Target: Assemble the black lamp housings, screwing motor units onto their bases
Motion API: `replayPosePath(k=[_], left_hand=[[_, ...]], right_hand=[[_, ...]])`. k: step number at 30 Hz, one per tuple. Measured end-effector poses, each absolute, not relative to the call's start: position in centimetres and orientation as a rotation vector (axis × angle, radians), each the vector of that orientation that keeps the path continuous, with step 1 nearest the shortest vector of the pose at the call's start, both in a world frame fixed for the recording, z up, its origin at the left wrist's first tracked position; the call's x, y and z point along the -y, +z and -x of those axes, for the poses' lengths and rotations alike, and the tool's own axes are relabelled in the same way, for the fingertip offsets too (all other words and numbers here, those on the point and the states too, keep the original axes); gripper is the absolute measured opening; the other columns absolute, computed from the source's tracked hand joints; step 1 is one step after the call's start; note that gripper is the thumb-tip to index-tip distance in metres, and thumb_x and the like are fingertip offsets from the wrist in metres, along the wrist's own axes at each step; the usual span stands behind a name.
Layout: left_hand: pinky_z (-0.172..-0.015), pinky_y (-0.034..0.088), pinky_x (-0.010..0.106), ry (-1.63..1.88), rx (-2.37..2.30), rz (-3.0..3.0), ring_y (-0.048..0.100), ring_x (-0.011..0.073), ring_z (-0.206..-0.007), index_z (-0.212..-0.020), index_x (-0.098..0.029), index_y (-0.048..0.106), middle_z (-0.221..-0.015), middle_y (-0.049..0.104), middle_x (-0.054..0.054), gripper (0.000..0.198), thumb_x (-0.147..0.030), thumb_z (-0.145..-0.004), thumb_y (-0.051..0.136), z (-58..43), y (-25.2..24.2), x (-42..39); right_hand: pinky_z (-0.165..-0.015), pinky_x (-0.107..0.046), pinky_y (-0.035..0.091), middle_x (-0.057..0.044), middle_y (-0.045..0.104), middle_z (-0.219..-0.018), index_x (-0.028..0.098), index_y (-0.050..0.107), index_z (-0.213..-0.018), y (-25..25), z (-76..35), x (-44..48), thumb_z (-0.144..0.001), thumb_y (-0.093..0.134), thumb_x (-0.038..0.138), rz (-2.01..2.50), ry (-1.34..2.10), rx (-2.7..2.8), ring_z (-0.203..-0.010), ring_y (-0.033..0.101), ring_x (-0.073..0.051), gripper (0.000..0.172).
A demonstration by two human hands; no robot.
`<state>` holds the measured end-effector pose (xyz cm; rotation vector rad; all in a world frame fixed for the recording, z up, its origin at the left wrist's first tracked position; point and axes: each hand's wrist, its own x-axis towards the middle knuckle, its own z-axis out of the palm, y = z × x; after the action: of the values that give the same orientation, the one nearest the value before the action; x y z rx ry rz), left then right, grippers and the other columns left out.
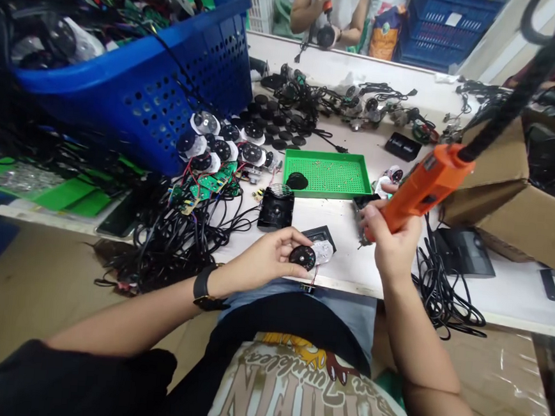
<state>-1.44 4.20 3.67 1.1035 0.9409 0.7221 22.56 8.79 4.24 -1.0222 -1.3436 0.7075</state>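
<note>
My left hand (281,254) pinches a small motor unit with a round black disc (302,257) and a clear plastic body. Thin red wires hang from it at the table's front edge, toward a little circuit board (306,288). My right hand (393,233) is wrapped round an orange electric screwdriver (424,181), its cord rising to the upper right. The screwdriver's tip is hidden behind the hand. A dark housing part (358,208) lies partly behind my right fingers. Just beyond the motor unit is a flat black housing (326,235), and an open black housing (276,209) stands to its left.
A green tray (364,170) holds small screws and black discs. At left stands a full blue basket (157,89), with motor units (222,149) and tangled black cables (179,232) nearby. An open cardboard box (512,207) is at right. Across the table, another person (328,13) holds a tool.
</note>
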Motion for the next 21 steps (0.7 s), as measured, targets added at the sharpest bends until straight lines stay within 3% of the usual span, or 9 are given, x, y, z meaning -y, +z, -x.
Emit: replayPosePath(k=[3, 6, 8, 10, 12, 14, 16, 18, 21], left_hand=[[-0.083, 0.054, 0.026, 0.767, -0.963, -1.087, 0.069, 0.0138, -0.091, -0.109, -0.016, 0.065, -0.098, 0.071, 0.001, 0.052, -0.016, -0.066, 0.094, 2.1, 3.8, -3.5], [-0.084, 0.054, 0.024, 0.829, -0.986, -1.059, 0.069, 0.0126, -0.091, -0.109, -0.016, 0.065, -0.099, 0.072, 0.001, 0.053, -0.015, -0.065, 0.095, 3.0, 4.0, -2.9], [-0.084, 0.055, 0.023, 0.875, -0.993, -1.035, 0.070, 0.0121, -0.092, -0.108, -0.017, 0.065, -0.100, 0.073, 0.001, 0.053, -0.015, -0.064, 0.095, 3.8, 3.8, -2.4], [-0.081, 0.056, 0.021, 0.921, -1.001, -1.012, 0.071, 0.0112, -0.090, -0.107, -0.017, 0.065, -0.098, 0.074, 0.001, 0.052, -0.014, -0.065, 0.095, 4.7, 3.6, -1.7], [-0.079, 0.056, 0.019, 0.961, -1.014, -0.992, 0.071, 0.0104, -0.088, -0.107, -0.017, 0.065, -0.095, 0.073, 0.000, 0.052, -0.013, -0.065, 0.096, 5.6, 3.2, -1.0], [-0.077, 0.057, 0.018, 0.995, -1.034, -0.971, 0.071, 0.0099, -0.086, -0.107, -0.017, 0.066, -0.093, 0.072, -0.001, 0.053, -0.013, -0.064, 0.097, 6.4, 2.8, -0.3], [-0.078, 0.057, 0.018, 1.019, -1.056, -0.950, 0.071, 0.0098, -0.086, -0.106, -0.017, 0.066, -0.093, 0.072, -0.001, 0.054, -0.013, -0.063, 0.098, 6.9, 2.5, 0.2], [-0.080, 0.058, 0.019, 1.023, -1.057, -0.935, 0.072, 0.0105, -0.087, -0.107, -0.017, 0.067, -0.094, 0.072, -0.001, 0.054, -0.014, -0.063, 0.098, 7.0, 2.1, 0.4], [-0.083, 0.059, 0.020, 1.021, -1.020, -0.941, 0.073, 0.0118, -0.091, -0.108, -0.017, 0.068, -0.097, 0.073, 0.001, 0.055, -0.014, -0.062, 0.098, 6.4, 1.7, 0.4]], right_hand=[[-0.073, -0.043, 0.063, -0.003, 0.067, -0.091, 0.027, 0.055, -0.129, 4.2, -23.0, -11.0, -0.091, 0.076, 0.044, 0.987, 0.629, 1.435, -0.075, 0.067, -0.021, 0.047], [-0.091, -0.049, 0.064, -0.009, 0.069, -0.111, 0.028, 0.048, -0.138, 3.9, -23.1, -12.0, -0.091, 0.076, 0.043, 0.971, 0.607, 1.505, -0.098, 0.072, -0.024, 0.057], [-0.107, -0.050, 0.058, -0.014, 0.061, -0.134, 0.027, 0.040, -0.149, 3.0, -23.0, -11.0, -0.092, 0.076, 0.037, 0.973, 0.549, 1.491, -0.122, 0.066, -0.025, 0.068], [-0.116, -0.050, 0.050, -0.016, 0.050, -0.147, 0.029, 0.034, -0.153, 1.4, -22.9, -8.4, -0.095, 0.071, 0.031, 0.959, 0.449, 1.448, -0.135, 0.056, -0.025, 0.069], [-0.113, -0.050, 0.052, -0.012, 0.052, -0.139, 0.033, 0.038, -0.146, -1.1, -22.9, -4.4, -0.100, 0.060, 0.028, 0.925, 0.408, 1.460, -0.129, 0.059, -0.023, 0.051], [-0.087, -0.045, 0.063, -0.008, 0.066, -0.108, 0.029, 0.056, -0.125, -4.0, -23.1, -0.1, -0.097, 0.061, 0.034, 0.923, 0.549, 1.641, -0.097, 0.070, -0.024, 0.029], [-0.071, -0.038, 0.064, -0.006, 0.071, -0.088, 0.025, 0.067, -0.105, -6.9, -23.2, 3.1, -0.090, 0.069, 0.035, 0.997, 0.761, 1.846, -0.077, 0.071, -0.023, 0.019], [-0.075, -0.039, 0.064, -0.008, 0.075, -0.087, 0.022, 0.071, -0.099, -9.6, -23.1, 4.4, -0.089, 0.069, 0.033, 1.176, 0.912, 1.936, -0.078, 0.073, -0.024, 0.015], [-0.093, -0.050, 0.061, -0.015, 0.078, -0.102, 0.018, 0.072, -0.108, -12.8, -22.0, 3.0, -0.090, 0.066, 0.036, 1.460, 1.048, 1.911, -0.098, 0.074, -0.032, 0.026]])
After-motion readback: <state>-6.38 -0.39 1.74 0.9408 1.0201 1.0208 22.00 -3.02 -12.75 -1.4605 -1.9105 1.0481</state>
